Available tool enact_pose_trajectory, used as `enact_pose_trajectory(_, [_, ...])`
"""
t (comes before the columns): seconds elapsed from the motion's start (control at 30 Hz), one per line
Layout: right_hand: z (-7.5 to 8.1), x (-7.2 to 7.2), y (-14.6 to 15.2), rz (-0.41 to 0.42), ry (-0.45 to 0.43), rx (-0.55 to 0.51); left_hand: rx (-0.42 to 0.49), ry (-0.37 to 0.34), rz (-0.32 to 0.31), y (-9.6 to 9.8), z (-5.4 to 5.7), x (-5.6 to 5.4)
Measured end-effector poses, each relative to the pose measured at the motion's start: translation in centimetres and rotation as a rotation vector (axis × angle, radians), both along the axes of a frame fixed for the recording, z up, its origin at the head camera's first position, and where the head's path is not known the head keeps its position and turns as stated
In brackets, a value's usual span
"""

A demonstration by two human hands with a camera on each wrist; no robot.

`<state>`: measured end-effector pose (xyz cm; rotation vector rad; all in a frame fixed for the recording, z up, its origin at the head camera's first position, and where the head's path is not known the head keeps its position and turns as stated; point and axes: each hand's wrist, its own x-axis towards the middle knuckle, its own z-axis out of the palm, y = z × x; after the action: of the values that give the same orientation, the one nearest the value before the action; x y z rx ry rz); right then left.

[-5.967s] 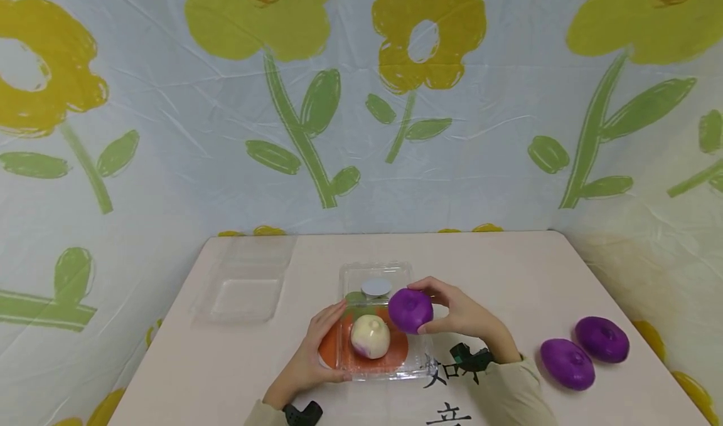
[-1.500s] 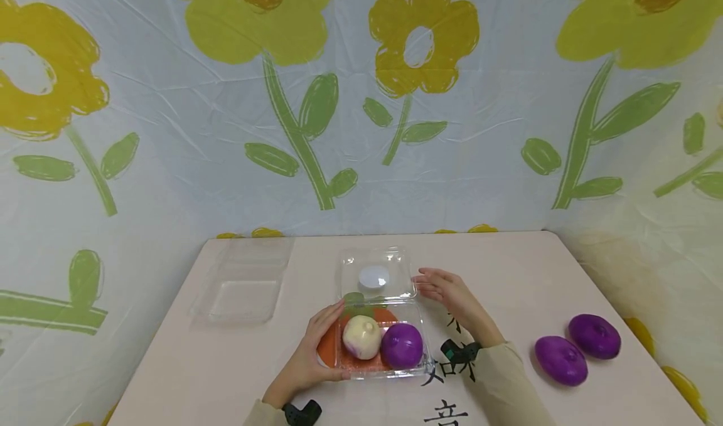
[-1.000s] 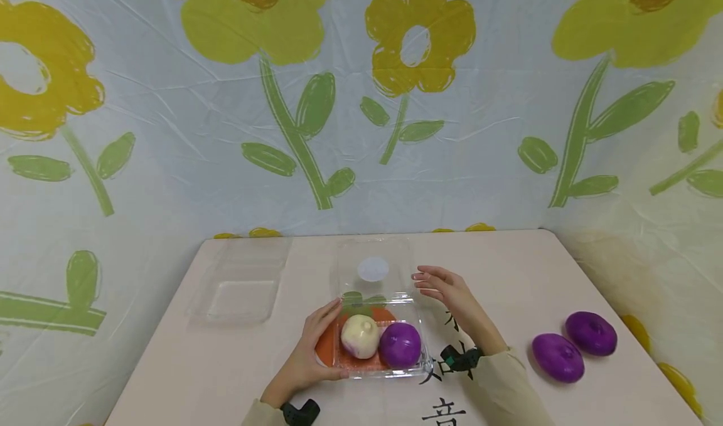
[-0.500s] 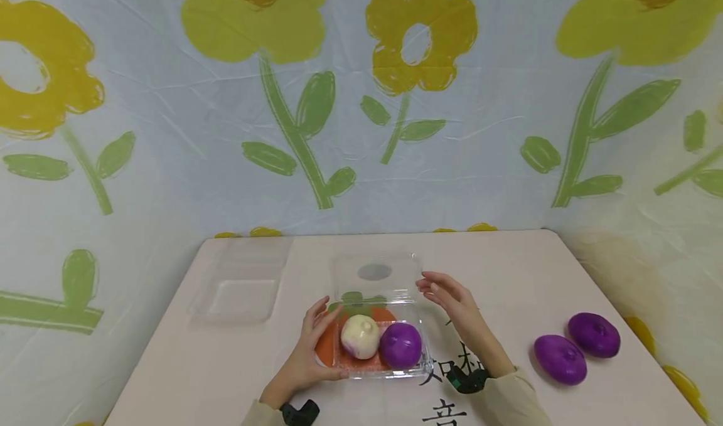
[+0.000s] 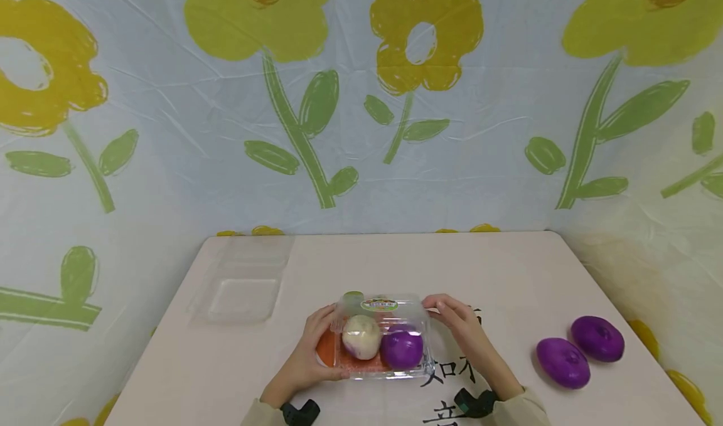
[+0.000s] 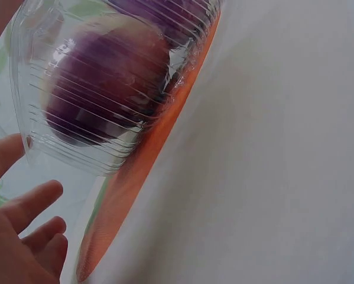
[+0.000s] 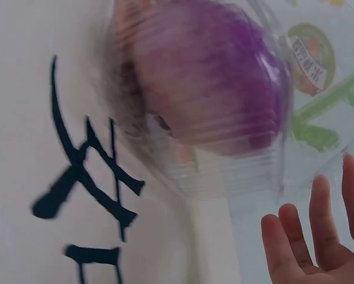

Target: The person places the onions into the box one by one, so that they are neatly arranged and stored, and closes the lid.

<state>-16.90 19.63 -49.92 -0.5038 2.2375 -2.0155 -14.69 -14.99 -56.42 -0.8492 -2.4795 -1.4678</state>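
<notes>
A clear plastic clamshell box (image 5: 373, 372) lies in front of me, its lid (image 5: 403, 302) with an oval label tilted over it. Inside sit a whitish turnip (image 5: 361, 337) with a purple tinge and, to its right, a purple onion (image 5: 402, 349). My left hand (image 5: 307, 354) holds the box's left end, thumb at the front edge and fingers towards the back corner; in the left wrist view one fingertip touches the rim. My right hand (image 5: 460, 325) is at the lid's right side, fingers extended; whether they touch it is unclear.
Two more purple onions (image 5: 563, 363) lie on the table's right side. Another clear plastic container (image 5: 240, 297) stands opened at the back left. Beneath the box are an orange print (image 5: 325, 349) and black written characters (image 5: 440, 371). A flowered cloth (image 5: 480, 181) surrounds the table.
The purple onion went from my right hand into the box beside the turnip. The lid, earlier folded back, has swung forward over the box; my right hand came forward with it.
</notes>
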Motion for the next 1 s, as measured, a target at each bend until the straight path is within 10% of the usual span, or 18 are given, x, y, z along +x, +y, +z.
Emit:
enact_pose_trajectory(0.23, [-1.2, 0.7, -0.1, -0.022, -0.012, 0.024, 0.04, 0.027, -0.003, -0.1, 0.0, 0.0])
enact_pose_trajectory(0.6, [-2.1, 1.5, 0.5, 0.046, -0.099, 0.004, 0.154, -0.119, -0.032, 0.0, -0.2, -0.1])
enact_pose_trajectory(0.9, [-2.8, 2.0, 0.6, 0.105, -0.173, -0.009, 0.127, 0.089, -0.036, -0.3, 0.1, -0.2])
enact_pose_trajectory(1.0, [-2.9, 2.1, 0.5, 0.122, -0.193, -0.027, 0.144, 0.043, -0.075, -0.5, 0.3, -0.2])
